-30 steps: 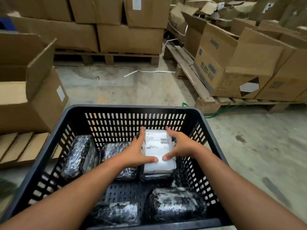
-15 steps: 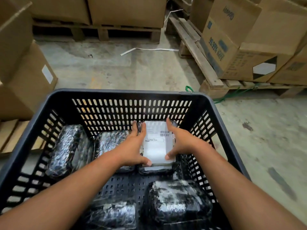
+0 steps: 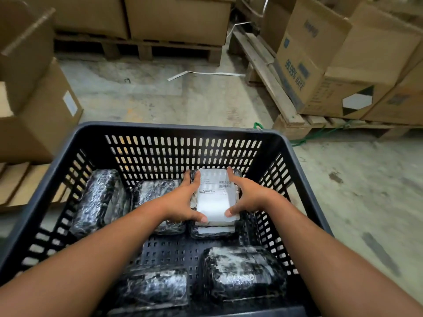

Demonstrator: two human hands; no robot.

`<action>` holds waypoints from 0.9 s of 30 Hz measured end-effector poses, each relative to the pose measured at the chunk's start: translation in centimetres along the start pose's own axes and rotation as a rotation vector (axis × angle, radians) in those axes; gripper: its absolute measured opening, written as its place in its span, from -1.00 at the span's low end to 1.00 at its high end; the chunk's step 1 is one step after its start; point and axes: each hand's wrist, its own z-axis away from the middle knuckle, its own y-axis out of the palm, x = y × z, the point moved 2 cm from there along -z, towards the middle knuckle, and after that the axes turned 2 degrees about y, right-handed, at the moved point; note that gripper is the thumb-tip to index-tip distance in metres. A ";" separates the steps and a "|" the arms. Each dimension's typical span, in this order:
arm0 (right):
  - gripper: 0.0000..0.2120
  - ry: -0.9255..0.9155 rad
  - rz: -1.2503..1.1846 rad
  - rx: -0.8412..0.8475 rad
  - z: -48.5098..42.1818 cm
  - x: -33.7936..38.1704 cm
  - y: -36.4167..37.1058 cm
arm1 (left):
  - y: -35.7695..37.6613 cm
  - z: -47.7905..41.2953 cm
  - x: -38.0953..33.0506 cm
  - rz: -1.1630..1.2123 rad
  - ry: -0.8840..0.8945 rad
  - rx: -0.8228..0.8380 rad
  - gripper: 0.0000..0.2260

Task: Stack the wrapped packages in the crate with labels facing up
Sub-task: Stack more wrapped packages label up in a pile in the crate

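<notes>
A black slotted crate [image 3: 174,130] stands on the floor in front of me. Inside it, a wrapped package with a white label [image 3: 216,197] facing up lies on top of another package at the far right. My left hand [image 3: 183,202] grips its left edge and my right hand [image 3: 248,196] grips its right edge. Black film-wrapped packages lie around it: one at far left [image 3: 98,200], one in the far middle [image 3: 155,191] partly under my left hand, one near left [image 3: 158,287] and one near right [image 3: 242,271].
Cardboard boxes on wooden pallets surround the spot: an open box [image 3: 34,106] at left, stacked boxes [image 3: 338,65] at right, more boxes [image 3: 178,17] at the back. A white strip [image 3: 206,74] lies on the concrete floor. A green strap [image 3: 304,139] trails by the right pallet.
Both hands have kept hold of the labelled package and pushed it slightly toward the crate's far wall. My head has tipped downward and closer to the crate.
</notes>
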 end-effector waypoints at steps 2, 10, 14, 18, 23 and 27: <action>0.25 -0.013 -0.005 -0.053 0.5 0.1 0.1 | -0.1 0.4 -0.5 -0.005 -0.010 -0.017 0.29; 0.15 -0.092 0.178 -0.128 4.1 0.8 0.1 | 0.6 2.4 -2.0 -0.268 0.065 -0.106 0.01; -0.18 -0.116 0.321 -0.022 7.5 0.1 1.2 | 0.7 2.6 -2.1 -0.300 0.094 -0.058 -0.10; -0.39 -0.112 0.380 0.130 10.0 -0.7 2.6 | 1.0 2.3 -1.7 -0.251 0.102 -0.060 -0.12; -0.22 -0.126 0.527 0.193 10.9 -0.7 3.6 | 1.1 1.9 -1.6 -0.241 0.108 -0.049 -0.11; -0.28 -0.166 0.426 0.166 11.0 -0.8 2.6 | 1.2 1.9 -1.7 -0.211 0.100 -0.042 -0.11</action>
